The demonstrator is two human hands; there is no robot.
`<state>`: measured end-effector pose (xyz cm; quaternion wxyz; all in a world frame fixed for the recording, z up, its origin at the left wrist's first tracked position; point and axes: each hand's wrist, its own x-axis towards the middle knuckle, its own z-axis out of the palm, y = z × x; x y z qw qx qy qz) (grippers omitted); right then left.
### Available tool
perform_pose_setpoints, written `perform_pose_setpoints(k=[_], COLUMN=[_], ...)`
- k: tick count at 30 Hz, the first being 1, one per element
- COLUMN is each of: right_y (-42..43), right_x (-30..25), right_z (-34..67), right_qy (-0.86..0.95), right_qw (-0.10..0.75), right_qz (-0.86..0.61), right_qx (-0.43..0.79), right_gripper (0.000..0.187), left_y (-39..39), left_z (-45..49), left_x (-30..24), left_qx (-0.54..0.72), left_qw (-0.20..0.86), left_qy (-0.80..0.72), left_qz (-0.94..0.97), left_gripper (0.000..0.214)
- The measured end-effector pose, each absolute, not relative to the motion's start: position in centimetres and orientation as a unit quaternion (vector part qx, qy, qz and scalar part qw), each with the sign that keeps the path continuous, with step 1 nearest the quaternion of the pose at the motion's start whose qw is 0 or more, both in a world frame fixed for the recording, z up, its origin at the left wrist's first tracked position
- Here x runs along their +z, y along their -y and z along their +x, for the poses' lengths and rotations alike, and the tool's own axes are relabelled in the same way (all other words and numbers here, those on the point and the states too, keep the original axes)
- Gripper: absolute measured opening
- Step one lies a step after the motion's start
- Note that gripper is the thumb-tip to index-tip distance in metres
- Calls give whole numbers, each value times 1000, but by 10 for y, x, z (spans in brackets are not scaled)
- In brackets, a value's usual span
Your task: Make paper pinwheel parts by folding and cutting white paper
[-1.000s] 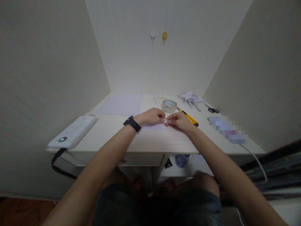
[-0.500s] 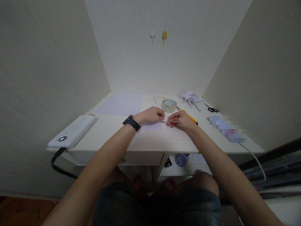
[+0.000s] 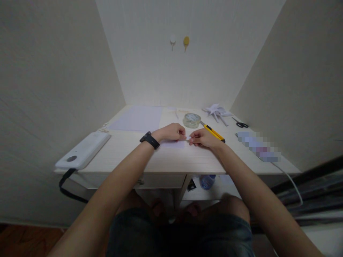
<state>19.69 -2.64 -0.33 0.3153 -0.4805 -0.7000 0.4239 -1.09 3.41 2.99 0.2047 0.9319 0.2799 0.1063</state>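
Note:
My left hand (image 3: 173, 131) and my right hand (image 3: 203, 138) meet over the middle of the desk (image 3: 139, 157). Both pinch a small white paper piece (image 3: 188, 137) between fingertips, just above a small sheet of paper (image 3: 174, 144) lying on the desk. My left wrist wears a black watch (image 3: 150, 140). A roll of clear tape (image 3: 192, 120) sits just behind the hands. A yellow utility knife (image 3: 213, 131) lies beside my right hand.
A large pale sheet (image 3: 138, 118) lies at the back left. A white power bank (image 3: 83, 150) with a black strap rests at the left edge. Folded paper shapes (image 3: 217, 111), black scissors (image 3: 241, 124) and a power strip (image 3: 258, 146) lie to the right. Walls close in on three sides.
Both hands stay together on the small paper piece, shifting only slightly. My right hand has dropped back a little, uncovering more of the yellow knife.

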Motion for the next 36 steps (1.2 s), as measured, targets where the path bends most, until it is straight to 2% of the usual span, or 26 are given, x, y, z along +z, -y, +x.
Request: perform_pose_setpoints(k=[4,7,9,11,13,15,20,26,29,32,34,36], right_y=[22,21,22,25,29,34,39,37,47,64,76,87], right_x=[-8,-7,-4,2,8,11,5,-3,0,8,14,19], right_z=[205,209,212,217,224,230,238,241,246,255,262,267], right_qy=[703,700,686,642,592,576,576,570,545,515,507,502], right_qw=[306,314,357,387,351,276,156,95,116,177,229,319], right_qz=[-474,-499,-558,-648,-725,-764,-797,-813,-826,-833,-823,-799], right_qx=[433,403,301,136,-15,-93,-91,-69,-83,-101,-115,-89], right_gripper=[26,23,21,22,28,37,54,41,42,42,41,41], left_y=[-33,-34,-34,-33,-31,-29,-26,-28,-28,-26,-22,-19], left_z=[-12,-11,-9,-5,-1,4,12,11,11,11,11,11], left_x=[29,26,23,20,16,12,5,4,3,3,4,6], left_qx=[159,176,181,182,179,178,187,176,203,232,232,211], left_qw=[197,191,181,169,155,144,119,113,135,139,112,85], left_qy=[-269,-266,-260,-256,-256,-252,-221,-208,-185,-169,-179,-195], left_qz=[929,928,931,934,937,940,950,955,952,948,950,954], left_gripper=[41,35,31,29,29,30,32,32,30,30,31,33])
